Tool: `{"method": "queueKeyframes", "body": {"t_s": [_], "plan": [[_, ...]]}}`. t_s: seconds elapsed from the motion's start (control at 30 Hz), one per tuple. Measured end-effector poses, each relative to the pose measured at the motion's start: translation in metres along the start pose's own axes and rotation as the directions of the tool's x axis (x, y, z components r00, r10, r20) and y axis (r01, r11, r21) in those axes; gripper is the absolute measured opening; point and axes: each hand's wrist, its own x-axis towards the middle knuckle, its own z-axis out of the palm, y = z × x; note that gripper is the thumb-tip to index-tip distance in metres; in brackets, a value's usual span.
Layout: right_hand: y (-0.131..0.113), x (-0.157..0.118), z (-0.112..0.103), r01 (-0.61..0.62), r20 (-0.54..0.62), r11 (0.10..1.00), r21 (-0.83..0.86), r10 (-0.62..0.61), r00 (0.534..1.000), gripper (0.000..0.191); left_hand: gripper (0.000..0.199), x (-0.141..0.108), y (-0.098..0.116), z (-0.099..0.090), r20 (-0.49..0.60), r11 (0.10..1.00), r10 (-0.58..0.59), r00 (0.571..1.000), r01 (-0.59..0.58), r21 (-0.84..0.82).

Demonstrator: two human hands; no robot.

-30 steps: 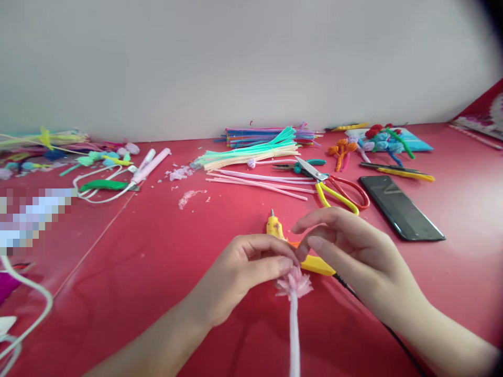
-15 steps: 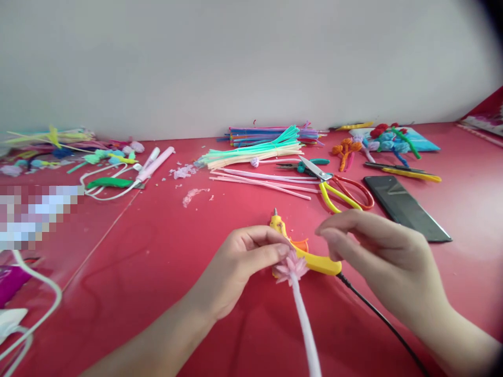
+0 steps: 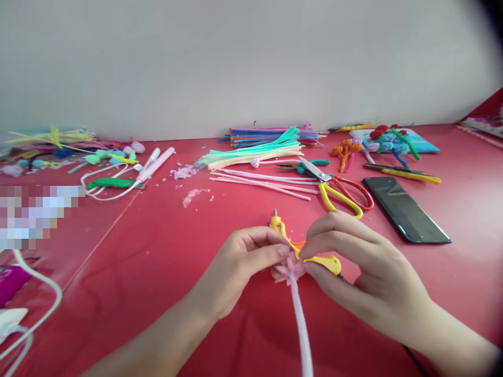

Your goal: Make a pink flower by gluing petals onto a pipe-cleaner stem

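A pale pink pipe-cleaner flower (image 3: 288,269) with pointed petals hangs in front of me, its long fuzzy stem (image 3: 301,324) running down toward the bottom edge. My left hand (image 3: 251,256) is closed, pinching the flower's upper left petals between thumb and forefinger. At the right side of the petals, the thumb and fingertips of my right hand (image 3: 353,262) close in a pinch on the petal edge; the fingertips partly hide it. Behind both hands lies a yellow hot glue gun (image 3: 322,263) with an orange trigger, partly covered by the flower and fingers.
Scissors (image 3: 324,178), pliers (image 3: 304,166) and a black phone (image 3: 406,209) lie beyond my right hand. Pink pipe cleaners (image 3: 261,186) and coloured bundles (image 3: 251,154) are at the back. A pink corded tool (image 3: 155,165) and white cable (image 3: 55,301) occupy the left.
My right hand has moved left and inward, from beside the glue gun's handle to the flower's right petals. My left hand keeps its pinch, and the stem has swung slightly left.
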Motion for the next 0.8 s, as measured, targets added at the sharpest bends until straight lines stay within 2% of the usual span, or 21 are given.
{"method": "queueKeyframes", "body": {"t_s": [0.33,0.57,0.8], "plan": [[0.001,-0.0004,-0.0024,0.035,0.031,0.999,-0.039,-0.034,0.999,0.022,0.008,0.0002,-0.0015,-0.0022,-0.014,1.0,0.011,1.0,-0.011,0.019],[0.002,-0.0002,-0.0007,0.066,0.039,0.994,-0.086,-0.063,0.997,0.017,0.007,0.001,-0.0008,-0.0008,-0.02,1.0,0.005,1.0,-0.005,0.025],[0.0,0.0001,0.0008,0.042,0.049,0.997,-0.07,-0.038,0.998,0.015,0.007,-0.0006,-0.0011,0.0,-0.008,1.0,0.011,1.0,-0.011,0.022]]}}
